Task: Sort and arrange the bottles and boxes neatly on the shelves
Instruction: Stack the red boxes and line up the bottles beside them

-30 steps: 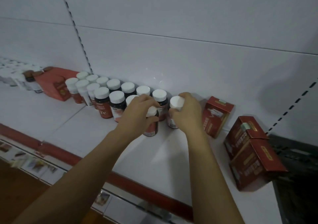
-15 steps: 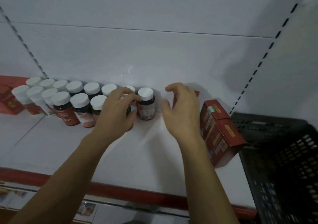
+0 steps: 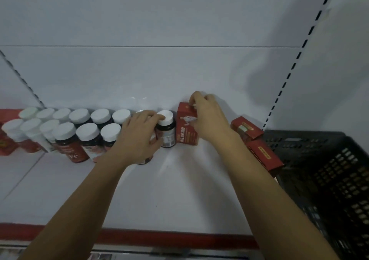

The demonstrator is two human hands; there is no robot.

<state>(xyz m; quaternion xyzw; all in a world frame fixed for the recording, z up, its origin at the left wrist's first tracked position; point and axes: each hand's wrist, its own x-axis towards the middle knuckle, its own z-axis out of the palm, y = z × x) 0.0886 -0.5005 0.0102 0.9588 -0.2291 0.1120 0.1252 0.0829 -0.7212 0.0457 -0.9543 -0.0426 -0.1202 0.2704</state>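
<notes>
Two rows of dark bottles with white caps [image 3: 87, 131] stand against the back wall of the white shelf [image 3: 171, 196]. My left hand [image 3: 139, 140] covers a front-row bottle [image 3: 144, 161] at the rows' right end, and its fingertips touch the cap of the last back-row bottle [image 3: 166, 129]. Right beside that bottle stands an upright red box [image 3: 186, 128]. My right hand [image 3: 207, 118] grips this box from the top and right side. Two more red boxes [image 3: 246, 129] [image 3: 265, 156] lie further right.
A black plastic crate [image 3: 327, 170] stands at the shelf's right end, touching the lying boxes. Another red box [image 3: 5, 142] sits at the far left edge. The shelf's front edge carries a red strip [image 3: 171, 237].
My right hand let go of a bottle, moved right and took hold of the upright red box next to the last bottle. My left hand stays on the front-row bottle. The view swung right.
</notes>
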